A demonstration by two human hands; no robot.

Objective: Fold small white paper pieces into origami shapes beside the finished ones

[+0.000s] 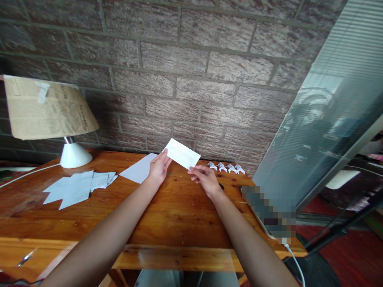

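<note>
A small white rectangular piece of paper [183, 154] is held up, tilted, above the far part of the wooden table. My left hand [159, 166] pinches its left edge between thumb and fingers. At its lower right corner, my right hand [206, 178] grips it the same way. Behind my left hand lies a larger white sheet [137, 169], partly covered by that hand. Several small folded white paper shapes [230, 168] stand in a row to the right of my right hand.
Loose white papers [74, 187] overlap on the left of the table [179, 223]. Behind them stands a lamp [74, 153] with a newsprint shade. A blurred-out device [269, 213] with a white cable [295, 259] lies by the right edge. A brick wall [191, 79] rises behind.
</note>
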